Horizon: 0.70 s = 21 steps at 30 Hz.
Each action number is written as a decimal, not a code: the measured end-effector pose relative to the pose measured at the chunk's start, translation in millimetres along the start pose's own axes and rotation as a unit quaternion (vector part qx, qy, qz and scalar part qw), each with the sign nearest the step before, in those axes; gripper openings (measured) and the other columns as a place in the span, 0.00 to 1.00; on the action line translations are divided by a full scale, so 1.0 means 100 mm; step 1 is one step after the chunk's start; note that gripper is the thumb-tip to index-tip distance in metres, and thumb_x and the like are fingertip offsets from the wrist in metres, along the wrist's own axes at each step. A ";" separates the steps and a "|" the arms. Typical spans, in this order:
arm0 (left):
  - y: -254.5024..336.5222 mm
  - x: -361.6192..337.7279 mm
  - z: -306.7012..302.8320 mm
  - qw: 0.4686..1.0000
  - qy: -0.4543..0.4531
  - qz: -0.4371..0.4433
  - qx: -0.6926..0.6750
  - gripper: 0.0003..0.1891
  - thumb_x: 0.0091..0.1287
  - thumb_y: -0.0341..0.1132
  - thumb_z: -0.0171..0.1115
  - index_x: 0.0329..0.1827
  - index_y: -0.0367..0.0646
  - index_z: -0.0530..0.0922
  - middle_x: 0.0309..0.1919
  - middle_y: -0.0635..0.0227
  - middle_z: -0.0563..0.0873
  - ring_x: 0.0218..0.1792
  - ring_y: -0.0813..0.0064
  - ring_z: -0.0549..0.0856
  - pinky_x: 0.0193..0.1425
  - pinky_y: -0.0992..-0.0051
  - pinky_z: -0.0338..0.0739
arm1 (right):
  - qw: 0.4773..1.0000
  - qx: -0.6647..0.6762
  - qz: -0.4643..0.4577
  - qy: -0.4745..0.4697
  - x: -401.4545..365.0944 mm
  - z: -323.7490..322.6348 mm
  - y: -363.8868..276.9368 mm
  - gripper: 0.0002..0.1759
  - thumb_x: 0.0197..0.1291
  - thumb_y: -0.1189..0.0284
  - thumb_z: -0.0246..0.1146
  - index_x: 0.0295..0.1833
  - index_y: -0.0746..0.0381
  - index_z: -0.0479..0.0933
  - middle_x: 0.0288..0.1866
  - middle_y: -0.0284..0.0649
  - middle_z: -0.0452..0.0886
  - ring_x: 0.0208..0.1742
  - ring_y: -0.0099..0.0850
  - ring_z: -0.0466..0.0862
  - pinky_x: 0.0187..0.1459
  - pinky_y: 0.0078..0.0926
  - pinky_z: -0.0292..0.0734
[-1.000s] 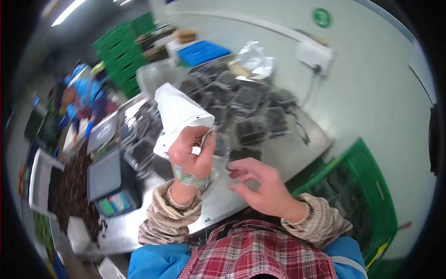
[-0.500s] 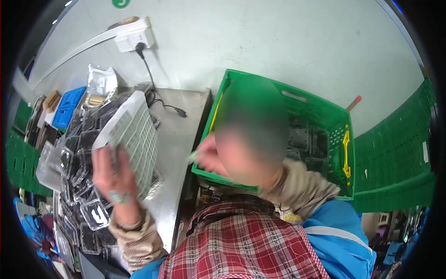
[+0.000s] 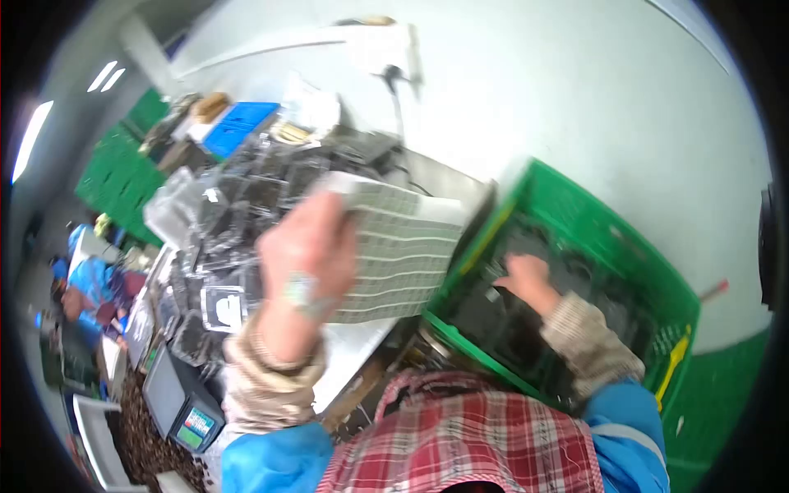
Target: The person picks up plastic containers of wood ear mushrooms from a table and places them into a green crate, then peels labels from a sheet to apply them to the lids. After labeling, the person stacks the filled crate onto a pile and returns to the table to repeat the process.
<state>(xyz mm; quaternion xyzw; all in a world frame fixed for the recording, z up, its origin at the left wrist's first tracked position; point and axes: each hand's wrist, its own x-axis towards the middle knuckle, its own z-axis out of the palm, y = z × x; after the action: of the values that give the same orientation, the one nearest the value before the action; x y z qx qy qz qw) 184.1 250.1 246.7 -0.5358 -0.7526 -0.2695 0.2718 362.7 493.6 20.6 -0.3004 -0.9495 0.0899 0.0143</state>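
The left hand (image 3: 311, 251) grips a sheet (image 3: 399, 255); the right hand (image 3: 530, 282) reaches down into a green crate (image 3: 596, 218), grip unclear.

We are looking around a work room with a pale wall (image 3: 575, 99).
We are seeing long white lights (image 3: 33, 141) shining at the upper left, and green crates (image 3: 119, 177) standing stacked near them. A white socket box (image 3: 382, 49) is sitting on the wall, and a metal table (image 3: 448, 177) is standing near it.
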 end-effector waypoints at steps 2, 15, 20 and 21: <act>0.05 0.13 0.20 0.993 0.081 0.019 0.079 0.06 0.50 0.24 0.60 0.26 0.42 0.70 0.20 0.64 0.75 0.21 0.63 0.78 0.25 0.69 0.73 | 0.950 0.253 -0.028 0.182 -0.06 -0.61 -0.27 0.12 0.45 0.67 0.71 0.28 0.63 0.77 0.22 0.43 0.78 0.24 0.36 0.80 0.25 0.31 0.73; 0.44 0.26 0.71 0.976 0.111 -0.063 0.178 0.05 0.54 0.28 0.61 0.30 0.43 0.72 0.22 0.64 0.79 0.22 0.63 0.81 0.22 0.68 0.74 | 0.789 0.425 -0.255 0.363 -0.50 -1.47 -1.50 0.11 0.54 0.81 0.63 0.45 0.68 0.76 0.39 0.43 0.75 0.27 0.27 0.77 0.28 0.20 0.73; 0.38 0.23 0.71 0.972 0.106 -0.057 0.200 0.08 0.52 0.28 0.60 0.23 0.45 0.67 0.18 0.68 0.74 0.20 0.68 0.78 0.23 0.71 0.72 | 0.727 0.537 -0.311 0.295 -0.59 -1.60 -1.41 0.11 0.50 0.80 0.66 0.41 0.63 0.76 0.35 0.38 0.77 0.27 0.27 0.79 0.26 0.22 0.72; 0.38 0.22 0.71 0.972 0.107 -0.059 0.201 0.08 0.52 0.28 0.60 0.23 0.45 0.67 0.18 0.68 0.74 0.20 0.68 0.78 0.23 0.71 0.72 | 0.727 0.536 -0.312 0.293 -0.53 -1.64 -1.40 0.11 0.50 0.80 0.66 0.41 0.63 0.76 0.35 0.38 0.77 0.27 0.27 0.79 0.26 0.22 0.72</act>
<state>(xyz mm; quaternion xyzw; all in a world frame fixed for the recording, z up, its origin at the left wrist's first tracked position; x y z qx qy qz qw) 205.9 324.6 216.5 -0.3932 -0.7881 -0.1844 0.4362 340.0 377.0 208.2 0.0594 -0.7321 0.4820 0.4778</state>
